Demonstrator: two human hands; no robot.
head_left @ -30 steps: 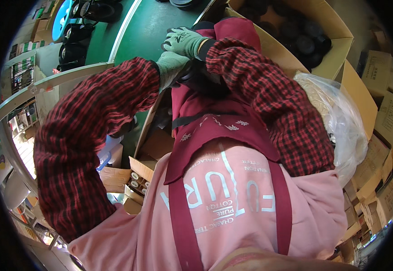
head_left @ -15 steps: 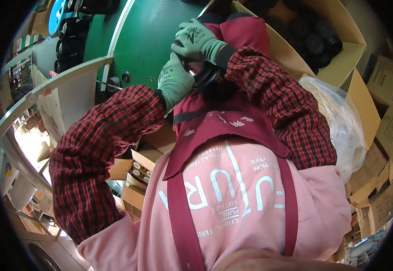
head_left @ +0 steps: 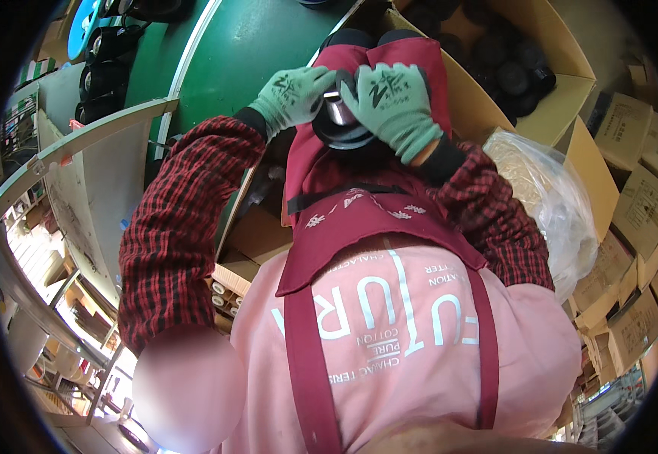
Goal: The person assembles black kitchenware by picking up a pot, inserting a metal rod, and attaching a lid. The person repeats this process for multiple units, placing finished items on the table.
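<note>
A round black part [head_left: 346, 142] with a shiny metal cylinder [head_left: 338, 112] in its middle rests over my lap, on the dark red apron. My left hand [head_left: 290, 100], in a green knitted glove with a dark palm side, closes on its left edge. From the other side my right hand [head_left: 397, 110], gloved the same way, grips it with bent fingers, the thumb by the cylinder. Both hands nearly meet at the part's far side. The glove fingers hide some of the rim, and its underside is out of sight.
A green work surface [head_left: 238, 57] lies ahead to the left, with black cylindrical parts [head_left: 102, 79] along its left side. At upper right an open cardboard box [head_left: 582, 83] contains many dark round pieces. Clear plastic sheeting [head_left: 548, 204] and stacked cartons [head_left: 639, 204] stand to my right.
My hands have moved apart to opposite sides of the black part, the right hand coming down and rightward. The metal cylinder now shows more plainly.
</note>
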